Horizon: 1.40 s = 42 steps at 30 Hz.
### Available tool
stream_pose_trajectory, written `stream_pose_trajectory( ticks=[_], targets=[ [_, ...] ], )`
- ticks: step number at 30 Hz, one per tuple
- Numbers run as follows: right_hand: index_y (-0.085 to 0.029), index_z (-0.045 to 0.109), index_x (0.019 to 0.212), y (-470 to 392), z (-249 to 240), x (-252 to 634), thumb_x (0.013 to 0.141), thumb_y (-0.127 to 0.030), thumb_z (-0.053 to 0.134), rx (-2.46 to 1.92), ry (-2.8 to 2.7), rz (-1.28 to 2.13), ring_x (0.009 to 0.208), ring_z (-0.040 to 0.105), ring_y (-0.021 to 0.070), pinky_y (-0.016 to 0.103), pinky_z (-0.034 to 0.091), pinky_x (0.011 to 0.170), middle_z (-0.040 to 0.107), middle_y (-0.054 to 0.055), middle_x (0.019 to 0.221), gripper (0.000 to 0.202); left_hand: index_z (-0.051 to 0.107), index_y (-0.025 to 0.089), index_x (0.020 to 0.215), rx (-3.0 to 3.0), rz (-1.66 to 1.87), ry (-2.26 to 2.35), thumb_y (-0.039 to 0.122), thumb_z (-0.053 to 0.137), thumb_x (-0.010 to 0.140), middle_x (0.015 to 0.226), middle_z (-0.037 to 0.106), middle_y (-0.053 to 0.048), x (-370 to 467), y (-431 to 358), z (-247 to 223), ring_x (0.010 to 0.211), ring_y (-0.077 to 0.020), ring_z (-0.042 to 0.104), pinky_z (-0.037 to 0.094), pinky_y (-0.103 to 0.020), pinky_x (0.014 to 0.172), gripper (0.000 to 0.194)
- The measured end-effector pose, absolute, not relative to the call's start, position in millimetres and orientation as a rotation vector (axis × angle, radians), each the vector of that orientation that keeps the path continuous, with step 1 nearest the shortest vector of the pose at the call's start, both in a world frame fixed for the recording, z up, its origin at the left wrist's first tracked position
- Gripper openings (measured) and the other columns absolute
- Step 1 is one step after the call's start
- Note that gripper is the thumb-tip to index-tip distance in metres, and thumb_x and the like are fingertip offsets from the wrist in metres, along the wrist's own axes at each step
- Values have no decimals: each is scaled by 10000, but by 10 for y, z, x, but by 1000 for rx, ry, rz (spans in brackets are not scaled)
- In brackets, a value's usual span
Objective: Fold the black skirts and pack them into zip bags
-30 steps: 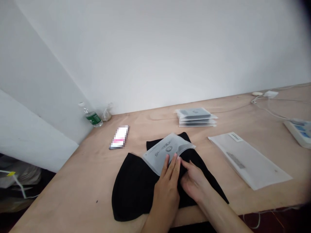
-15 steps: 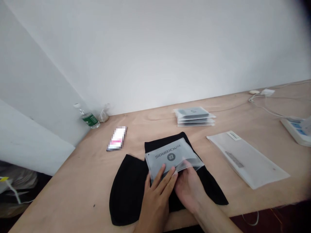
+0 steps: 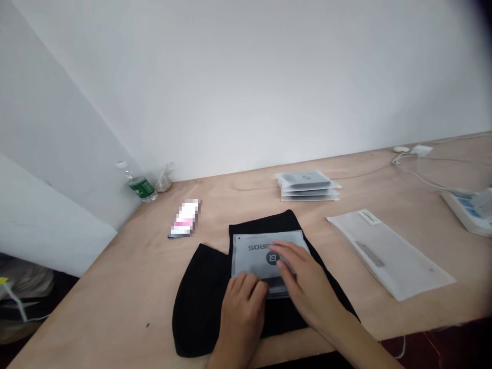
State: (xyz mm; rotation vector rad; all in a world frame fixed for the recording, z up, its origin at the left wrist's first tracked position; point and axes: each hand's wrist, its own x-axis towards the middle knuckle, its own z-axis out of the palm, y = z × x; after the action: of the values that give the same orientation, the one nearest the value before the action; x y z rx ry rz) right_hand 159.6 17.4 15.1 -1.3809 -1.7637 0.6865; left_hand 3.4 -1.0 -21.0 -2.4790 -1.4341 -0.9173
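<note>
A frosted plastic bag point(image 3: 251, 259) with a printed logo and brand lettering lies on black fabric point(image 3: 202, 302), with dark contents inside. At its near left corner is my left hand point(image 3: 243, 302), fingers curled closed on the bag's edge; the fingertips are hidden. My right hand point(image 3: 303, 279) is over the right part of the bag, palm down, its thumb and fingers apart and covering some lettering. Whether its fingertips press on the bag is hard to make out. The black cloth is spread flat, reaching out to both sides of the bag.
A stack of similar filled bags point(image 3: 307, 185) stands at the back. An empty-looking frosted bag point(image 3: 392, 256) lies to the right. Leftward are a phone point(image 3: 185, 218) and a water bottle point(image 3: 142, 188). A power strip point(image 3: 469, 210) and white cables point(image 3: 417, 177) occupy the right side.
The bag has come down flatter onto the black fabric and turned straighter. My right hand has moved from under its near edge to on top; my left fingers have curled.
</note>
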Motion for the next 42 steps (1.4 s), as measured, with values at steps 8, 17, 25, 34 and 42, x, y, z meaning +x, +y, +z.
stream_pose_trajectory(
  ticks=[8, 17, 25, 34, 42],
  targets=[
    [-348, 372, 1339, 353, -247, 1325, 802, -538, 454, -1613, -2172, 242, 1281, 165, 481, 750, 81, 887, 340, 72, 1425, 575, 554, 182, 689, -2483, -936, -1495, 85, 421, 834, 701, 555, -25, -35, -36, -298, 656, -149, 495, 392, -272, 599, 219],
    [-342, 300, 1373, 354, -283, 1352, 651, -745, 459, -1624, -2242, 214, 1278, 88, 517, 752, 40, 880, 269, 103, 1455, 842, 599, 206, 832, -2607, -929, -1618, 143, 530, 797, 835, 586, -39, -380, -129, -183, 777, -183, 528, 451, -321, 666, 99],
    [-272, 398, 1331, 282, -243, 1351, 730, -625, 507, -1394, -2313, 183, 1284, 250, 389, 640, 106, 990, 361, 123, 1407, 705, 612, 204, 926, -2559, -1021, -1580, 90, 456, 822, 897, 610, -53, -682, -80, -187, 843, -176, 559, 486, -316, 710, 219],
    [-229, 616, 916, 92, -336, 923, 850, -173, 474, -892, -2269, 31, 1030, 527, 192, 459, 298, 999, 642, 25, 1076, 166, 601, 183, 743, -2421, -980, -1481, 120, 478, 830, 761, 652, -19, -655, -78, -219, 714, -153, 566, 431, -290, 639, 163],
    [-239, 623, 824, 110, -218, 1279, 837, -99, 449, -843, -2370, -27, 1053, 523, 207, 482, 309, 984, 632, 0, 1111, 224, 613, 207, 728, -2370, -1049, -1493, 112, 512, 812, 758, 676, 5, -623, -90, -181, 770, -157, 606, 411, -310, 698, 162]
  ],
)
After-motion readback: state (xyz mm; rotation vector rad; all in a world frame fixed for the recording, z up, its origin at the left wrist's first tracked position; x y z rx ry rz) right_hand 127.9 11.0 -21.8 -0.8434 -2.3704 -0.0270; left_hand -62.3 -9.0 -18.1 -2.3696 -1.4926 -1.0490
